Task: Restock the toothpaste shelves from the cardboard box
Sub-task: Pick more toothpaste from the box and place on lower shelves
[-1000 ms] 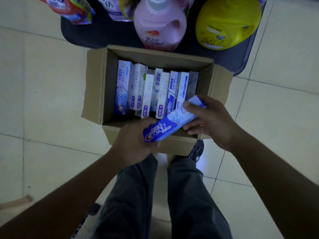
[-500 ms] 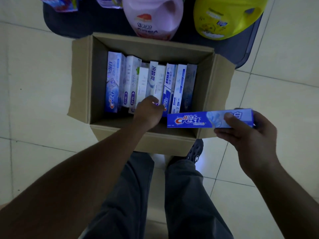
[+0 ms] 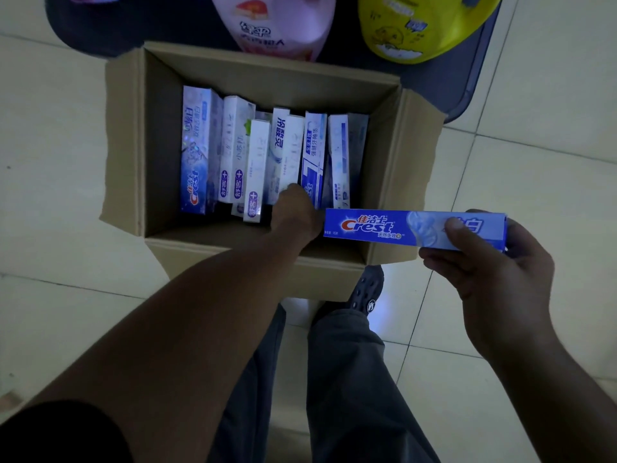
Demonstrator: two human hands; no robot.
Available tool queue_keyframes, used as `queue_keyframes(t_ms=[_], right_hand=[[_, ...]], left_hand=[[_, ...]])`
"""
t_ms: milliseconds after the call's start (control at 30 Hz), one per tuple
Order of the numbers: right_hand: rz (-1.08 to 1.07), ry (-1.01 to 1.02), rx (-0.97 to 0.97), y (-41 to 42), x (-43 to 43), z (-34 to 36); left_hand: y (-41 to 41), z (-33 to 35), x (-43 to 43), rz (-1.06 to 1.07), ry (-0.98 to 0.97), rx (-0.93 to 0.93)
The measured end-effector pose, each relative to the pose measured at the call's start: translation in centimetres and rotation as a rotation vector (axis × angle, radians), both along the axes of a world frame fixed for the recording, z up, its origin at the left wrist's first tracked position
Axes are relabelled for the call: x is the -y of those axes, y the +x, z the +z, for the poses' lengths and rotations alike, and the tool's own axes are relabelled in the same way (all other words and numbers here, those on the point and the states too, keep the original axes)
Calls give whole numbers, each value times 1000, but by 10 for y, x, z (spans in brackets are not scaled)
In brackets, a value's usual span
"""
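I see room in the cardboard box (image 3: 384, 155) along its far and right walls — standing cartons (image 3: 233, 145) fill the middle, and the Crest carton (image 3: 367, 227) bars the near-right corner.

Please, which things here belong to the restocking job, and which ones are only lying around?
For the job:
cardboard box
toothpaste packs standing inside it
blue Crest pack, held by the right hand
left hand, reaching among the packs

Just lying about:
pink bottle
yellow bottle
dark tray beneath both bottles
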State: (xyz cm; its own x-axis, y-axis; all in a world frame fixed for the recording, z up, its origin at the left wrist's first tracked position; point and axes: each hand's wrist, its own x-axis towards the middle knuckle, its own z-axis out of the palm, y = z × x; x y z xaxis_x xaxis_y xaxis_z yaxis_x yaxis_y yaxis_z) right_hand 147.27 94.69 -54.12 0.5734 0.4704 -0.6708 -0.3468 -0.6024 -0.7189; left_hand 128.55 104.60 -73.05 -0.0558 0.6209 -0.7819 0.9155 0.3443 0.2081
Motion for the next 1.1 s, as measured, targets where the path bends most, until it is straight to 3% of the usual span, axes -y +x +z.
queue_keyframes(t_ms=[133,333,533,833,1100], right_hand=[[-26,25,13,1,-6,12],[-58,61,-10,-7,-31,72],[50,139,-35,-21,-63,175],[223,409,-193,-44,-113,366],[265,633,-229,-41,-118,506]], left_hand=[[-17,23,-8,202,82,167],[-90,108,-19,270,132,304],[-135,258,-19,292,375,464],[-159,514,-37,588,673,716],[-144,677,-37,655,1016,804]])
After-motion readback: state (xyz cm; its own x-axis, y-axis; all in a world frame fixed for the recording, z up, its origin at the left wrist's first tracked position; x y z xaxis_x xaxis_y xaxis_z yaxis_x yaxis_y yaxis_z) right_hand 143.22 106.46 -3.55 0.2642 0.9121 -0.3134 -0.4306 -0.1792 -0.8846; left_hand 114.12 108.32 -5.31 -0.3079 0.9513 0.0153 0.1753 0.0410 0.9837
